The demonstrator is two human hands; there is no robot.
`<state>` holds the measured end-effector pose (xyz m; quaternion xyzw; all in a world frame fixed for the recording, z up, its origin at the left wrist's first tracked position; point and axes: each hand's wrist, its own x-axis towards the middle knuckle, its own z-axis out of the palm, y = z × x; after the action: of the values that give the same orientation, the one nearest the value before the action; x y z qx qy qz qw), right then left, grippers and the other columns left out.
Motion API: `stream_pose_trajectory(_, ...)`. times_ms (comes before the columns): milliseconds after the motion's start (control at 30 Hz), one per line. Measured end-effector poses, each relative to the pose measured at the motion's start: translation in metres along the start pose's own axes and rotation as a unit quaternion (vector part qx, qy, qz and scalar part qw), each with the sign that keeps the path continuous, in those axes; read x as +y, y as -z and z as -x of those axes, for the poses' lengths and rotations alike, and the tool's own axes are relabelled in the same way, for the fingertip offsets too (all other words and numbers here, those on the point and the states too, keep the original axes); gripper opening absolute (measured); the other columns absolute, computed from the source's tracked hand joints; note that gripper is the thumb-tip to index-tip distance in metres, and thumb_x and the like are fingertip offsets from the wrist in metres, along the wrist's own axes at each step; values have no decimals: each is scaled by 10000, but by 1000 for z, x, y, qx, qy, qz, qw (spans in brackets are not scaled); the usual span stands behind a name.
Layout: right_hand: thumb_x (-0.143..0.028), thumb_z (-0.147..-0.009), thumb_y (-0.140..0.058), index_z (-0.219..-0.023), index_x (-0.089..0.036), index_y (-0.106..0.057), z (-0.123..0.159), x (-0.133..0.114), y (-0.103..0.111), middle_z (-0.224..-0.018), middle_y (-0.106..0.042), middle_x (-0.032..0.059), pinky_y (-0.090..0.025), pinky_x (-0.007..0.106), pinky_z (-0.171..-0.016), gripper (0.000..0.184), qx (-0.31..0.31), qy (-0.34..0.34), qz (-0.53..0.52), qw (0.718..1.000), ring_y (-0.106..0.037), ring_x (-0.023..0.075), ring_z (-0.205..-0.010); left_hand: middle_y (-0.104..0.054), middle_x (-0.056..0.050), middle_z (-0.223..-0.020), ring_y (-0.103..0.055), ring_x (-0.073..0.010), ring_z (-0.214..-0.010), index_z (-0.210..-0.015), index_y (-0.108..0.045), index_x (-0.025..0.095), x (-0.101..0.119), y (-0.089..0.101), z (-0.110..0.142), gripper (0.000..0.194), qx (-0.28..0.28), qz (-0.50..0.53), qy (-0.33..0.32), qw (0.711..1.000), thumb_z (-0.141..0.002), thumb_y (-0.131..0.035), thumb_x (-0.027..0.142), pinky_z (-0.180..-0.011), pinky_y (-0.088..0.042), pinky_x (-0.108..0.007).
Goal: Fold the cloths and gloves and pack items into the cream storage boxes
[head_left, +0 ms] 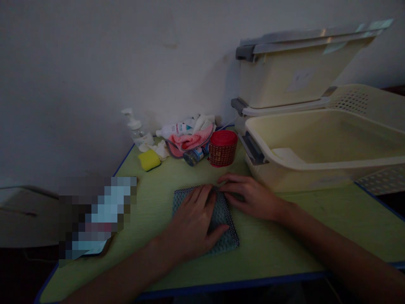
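Note:
A folded blue-green cloth (pixel 218 236) with a black-and-white checked edge lies flat on the table in front of me. My left hand (pixel 196 223) rests over its middle, fingers stretched toward the far edge and thumb spread to the right. At the cloth's far right corner, my right hand (pixel 243 196) has its fingertips drawn together on the checked border. Both hands' fingertips nearly meet there. Part of the cloth is hidden under my left hand.
Behind the cloth are a red roll (pixel 223 147), pink cloth (pixel 190 139), small jar (pixel 194 156), white bottle (pixel 177 128), pump bottle (pixel 137 128) and yellow sponge (pixel 149 160). A cream bin (pixel 294 175) stands right, before a lidded box (pixel 284 80). A pixelated phone-like device (pixel 104 215) is left.

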<state>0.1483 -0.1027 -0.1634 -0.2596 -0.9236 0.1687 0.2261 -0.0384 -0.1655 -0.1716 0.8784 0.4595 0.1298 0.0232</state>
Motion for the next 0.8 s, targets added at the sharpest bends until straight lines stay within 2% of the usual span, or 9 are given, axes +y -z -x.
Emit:
stream_pose_trajectory(100, -89, -819, -475, -940, -134, -650, -1, 0, -1, -1020, -591, 102, -486, 319, -839, 217, -7, 2, 0, 1000, -599, 171, -922, -418, -218, -1323, -388, -335, -1229, -1271, -408, 40, 3, -3, 2, 689, -19, 9, 10, 1000, -784, -513, 515, -1020, -346, -483)
stream_pose_trajectory(200, -95, -823, -475, -932, -128, -650, -1, 2, -3, -1005, -596, 99, -486, 309, -850, 208, -17, 12, -2, 1000, -591, 170, -943, -317, -222, -1409, -272, -323, -1318, -1329, -324, 23, 3, -5, 3, 785, -50, -1, 2, 999, -790, -454, 578, -1073, -257, -490)
stream_pose_trajectory(367, -142, -847, -449, -916, -110, -653, -1, 1, -6, -973, -608, 121, -494, 343, -849, 218, -9, 5, 27, 1000, -592, 195, -939, -191, -192, -1472, -121, -321, -1368, -1388, -216, 47, 2, -8, 4, 839, -89, -27, 7, 996, -807, -332, 642, -1082, -151, -550)
stream_pose_trajectory(467, -204, -881, -413, -1109, -107, -573, -1, -8, -7, -1112, -584, 145, -464, 380, -908, 295, 42, -21, 9, 999, -554, 211, -1047, -167, -180, -1481, -96, -336, -1368, -1388, -231, 72, 3, -8, 4, 825, -87, -26, 14, 996, -801, -348, 640, -1071, -130, -575)
stream_pose_trajectory(533, -261, -898, -403, -1288, -113, -413, -3, -17, -10, -1265, -504, 151, -412, 394, -975, 417, 55, -28, -30, 998, -469, 206, -1178, -165, -160, -1486, -107, -342, -1365, -1397, -223, 110, 3, -8, 4, 810, -85, -17, 15, 996, -790, -401, 617, -1068, -127, -581)
stream_pose_trajectory(633, -353, -892, -428, -1397, -88, -206, -5, -32, -18, -1424, -319, 168, -322, 407, -1048, 612, -20, -15, -57, 998, -280, 206, -1321, -181, -133, -1488, -127, -336, -1363, -1410, -196, 168, 4, -9, 3, 790, -83, 1, 18, 996, -779, -461, 562, -1069, -126, -574)
stream_pose_trajectory(733, -453, -861, -462, -1401, -17, -175, -8, -41, -26, -1468, -181, 203, -201, 424, -1101, 750, -114, -3, -22, 993, -120, 234, -1367, -182, -147, -1483, -123, -321, -1368, -1406, -213, 162, 4, -10, 3, 766, -79, 15, 16, 997, -777, -473, 514, -1076, -102, -561)
stream_pose_trajectory(800, -490, -860, -439, -1398, -10, -193, -9, -42, -28, -1474, -147, 201, -133, 426, -1117, 762, -143, -8, 3, 990, -70, 238, -1371, -186, -151, -1480, -137, -310, -1367, -1402, -224, 159, 4, -11, 3, 765, -73, 27, 13, 997, -763, -502, 476, -1081, -103, -551)
